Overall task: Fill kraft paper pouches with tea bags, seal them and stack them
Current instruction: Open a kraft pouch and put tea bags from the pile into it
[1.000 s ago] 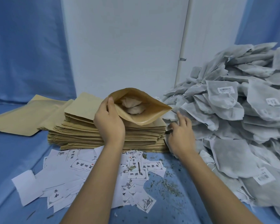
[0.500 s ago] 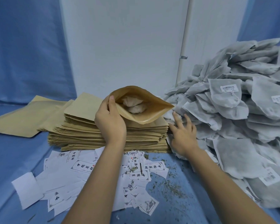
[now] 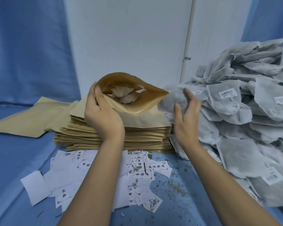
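The left hand (image 3: 101,115) grips the open pouch (image 3: 142,103) by its left edge, thumb inside the mouth and fingers curled behind. It holds the pouch tilted just above the stack (image 3: 137,136) of flat pouches, with filled bags (image 3: 124,95) showing inside. The right hand (image 3: 185,118) holds 1 grey tea bag (image 3: 173,98) in loosely curled fingers and thumb, right beside the pouch's right corner, while the pile (image 3: 243,119) of tea bags lies to the right against the stack, and labels (image 3: 88,168) and crumbs (image 3: 173,186) are scattered on the blue cloth (image 3: 15,152) in front.
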A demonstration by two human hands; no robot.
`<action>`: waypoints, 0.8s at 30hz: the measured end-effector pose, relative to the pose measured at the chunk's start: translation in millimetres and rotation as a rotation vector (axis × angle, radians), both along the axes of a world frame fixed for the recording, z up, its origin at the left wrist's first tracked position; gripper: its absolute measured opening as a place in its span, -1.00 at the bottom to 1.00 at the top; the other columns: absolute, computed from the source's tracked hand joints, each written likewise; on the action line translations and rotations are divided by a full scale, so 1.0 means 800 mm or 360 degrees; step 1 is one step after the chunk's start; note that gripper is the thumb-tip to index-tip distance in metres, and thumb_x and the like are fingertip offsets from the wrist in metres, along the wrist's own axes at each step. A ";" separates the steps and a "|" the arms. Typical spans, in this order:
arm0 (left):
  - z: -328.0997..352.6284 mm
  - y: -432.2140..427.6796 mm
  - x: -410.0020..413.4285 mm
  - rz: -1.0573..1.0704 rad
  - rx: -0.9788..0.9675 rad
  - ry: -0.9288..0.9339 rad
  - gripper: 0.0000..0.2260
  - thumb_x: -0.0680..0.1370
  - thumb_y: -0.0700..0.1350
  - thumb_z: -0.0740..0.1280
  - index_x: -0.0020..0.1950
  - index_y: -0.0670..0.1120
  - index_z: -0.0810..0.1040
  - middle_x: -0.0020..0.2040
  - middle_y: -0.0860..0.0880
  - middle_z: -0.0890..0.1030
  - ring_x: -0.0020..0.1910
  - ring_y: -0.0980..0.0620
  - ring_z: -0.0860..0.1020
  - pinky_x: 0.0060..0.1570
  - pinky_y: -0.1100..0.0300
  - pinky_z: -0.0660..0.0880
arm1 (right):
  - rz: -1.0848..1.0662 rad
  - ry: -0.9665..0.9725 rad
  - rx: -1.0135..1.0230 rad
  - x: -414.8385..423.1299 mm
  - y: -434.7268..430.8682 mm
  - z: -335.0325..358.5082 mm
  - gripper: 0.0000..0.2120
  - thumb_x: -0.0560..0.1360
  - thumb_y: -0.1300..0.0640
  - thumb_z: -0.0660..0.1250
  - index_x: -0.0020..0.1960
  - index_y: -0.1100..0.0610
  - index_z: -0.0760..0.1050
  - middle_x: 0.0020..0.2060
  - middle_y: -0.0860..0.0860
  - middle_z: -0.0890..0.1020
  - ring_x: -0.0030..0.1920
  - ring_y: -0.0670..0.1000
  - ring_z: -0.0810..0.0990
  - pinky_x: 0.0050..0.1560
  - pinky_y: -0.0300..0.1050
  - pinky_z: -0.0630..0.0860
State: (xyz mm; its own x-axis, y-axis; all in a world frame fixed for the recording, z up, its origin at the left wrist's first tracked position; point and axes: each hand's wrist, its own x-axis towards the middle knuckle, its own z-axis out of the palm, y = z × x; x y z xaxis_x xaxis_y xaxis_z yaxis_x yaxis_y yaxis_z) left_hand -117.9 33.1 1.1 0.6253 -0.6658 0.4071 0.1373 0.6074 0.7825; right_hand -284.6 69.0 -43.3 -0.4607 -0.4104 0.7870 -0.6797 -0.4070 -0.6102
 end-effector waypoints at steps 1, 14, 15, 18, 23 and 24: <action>0.001 0.000 0.002 0.0016 0.0001 0.0006 -0.74 0.63 -0.12 0.20 0.17 -0.20 0.61 0.08 -0.10 0.65 0.10 0.03 0.57 0.10 0.30 0.45 | 0.0018 -0.0009 -0.0039 0.005 0.002 0.001 -0.57 0.61 0.27 0.16 0.46 0.21 0.20 0.32 0.12 0.30 0.23 -0.37 0.27 0.31 -0.52 0.14; -0.014 -0.007 0.005 -0.0037 0.0028 -0.0223 -0.74 0.63 -0.14 0.18 0.23 -0.18 0.57 0.17 -0.07 0.61 0.21 0.04 0.53 0.14 0.44 0.37 | 0.1719 -0.1492 0.0996 -0.006 0.040 0.006 -0.67 0.37 0.34 0.23 0.00 0.16 0.69 0.01 0.15 0.67 -0.10 0.06 0.67 0.00 -0.10 0.58; -0.018 -0.008 0.003 -0.0075 0.0023 -0.0312 -0.74 0.63 -0.14 0.19 0.25 -0.18 0.55 0.20 -0.06 0.59 0.24 0.06 0.50 0.14 0.51 0.32 | 0.1817 -0.1479 0.1042 -0.007 0.044 0.007 -0.66 0.36 0.34 0.24 0.04 0.17 0.67 0.03 0.15 0.66 -0.06 0.07 0.66 0.06 -0.11 0.55; -0.030 -0.007 -0.005 -0.0196 -0.0008 -0.0564 -0.74 0.63 -0.18 0.20 0.27 -0.19 0.53 0.25 -0.08 0.56 0.31 0.04 0.45 0.13 0.63 0.22 | 0.1897 -0.1455 0.1045 0.001 0.049 0.015 -0.64 0.41 0.34 0.23 0.16 0.21 0.61 0.05 0.17 0.64 -0.05 0.05 0.65 0.06 -0.12 0.55; -0.054 0.001 -0.010 -0.0335 -0.0016 -0.0873 -0.72 0.62 -0.22 0.20 0.31 -0.19 0.50 0.31 -0.12 0.51 0.38 0.00 0.39 0.32 0.38 0.25 | 0.1454 -0.1650 0.0798 0.021 0.034 0.041 -0.79 0.57 0.38 0.15 0.13 0.38 0.50 0.02 0.27 0.61 -0.11 0.09 0.65 -0.21 -0.05 0.65; -0.057 0.002 -0.010 -0.0352 -0.0013 -0.0901 -0.72 0.62 -0.22 0.20 0.32 -0.19 0.49 0.33 -0.12 0.50 0.39 0.01 0.37 0.33 0.38 0.24 | 0.1363 -0.1695 0.0769 0.024 0.030 0.045 -0.83 0.57 0.39 0.14 0.05 0.40 0.49 0.01 0.28 0.58 -0.10 0.11 0.63 -0.19 -0.02 0.65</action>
State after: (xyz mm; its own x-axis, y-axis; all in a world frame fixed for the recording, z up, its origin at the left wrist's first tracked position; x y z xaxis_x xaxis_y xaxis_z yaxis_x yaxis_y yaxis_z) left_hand -126.3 35.0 -44.9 0.1569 -0.7507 0.6417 -0.1751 0.6183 0.7662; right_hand -265.1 93.3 -7.3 -0.2096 -0.9761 -0.0581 0.5169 -0.0602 -0.8539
